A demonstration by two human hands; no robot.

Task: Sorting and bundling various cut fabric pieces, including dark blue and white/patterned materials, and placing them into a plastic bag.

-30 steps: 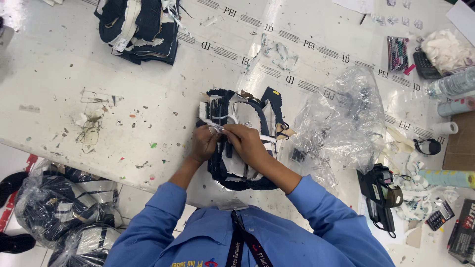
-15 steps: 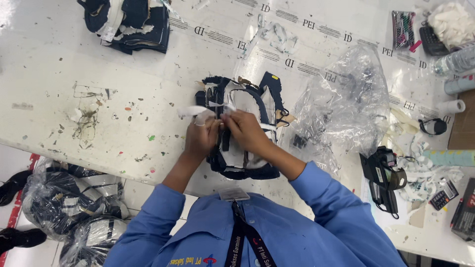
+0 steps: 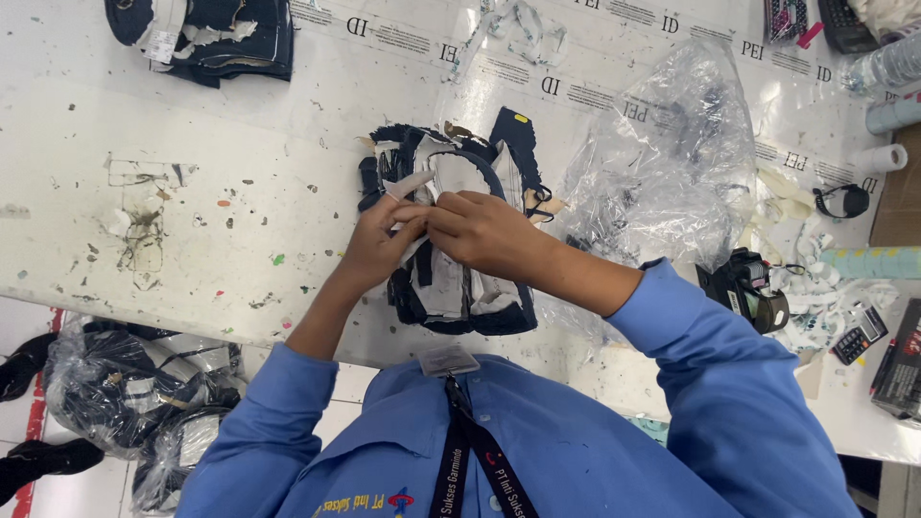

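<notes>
Lower left of the frame, below the counter edge: crinkled clear bags (image 3: 115, 393) stuffed with dark and white cloth pieces. Upper left: a heap (image 3: 206, 34) of navy and white cut fabric, frayed at the edges, on the white counter (image 3: 192, 144), its surface flecked with paint spots and thread scraps. Centre left: left hand (image 3: 379, 245), grip pinched on a thin pale strip (image 3: 408, 184) that juts up and left from the fingertips. Centre: a stack (image 3: 456, 288) of navy-trimmed white cloth panels, curved and looped in outline, soft and layered, flat on the counter just under both hands. Touching the left fingertips: right hand (image 3: 484, 230), grip clenched over the same strip and the top panel, knuckles up. Lower centre: blue sleeves, a dark lanyard and a small badge (image 3: 446, 361). Right of centre: a large crumpled clear plastic bag (image 3: 672, 163), glossy, beside the stack. Further right: a black tape dispenser (image 3: 748, 288), white paper scraps, a small roll (image 3: 881, 158). Far right edge: a small calculator (image 3: 861, 336).
</notes>
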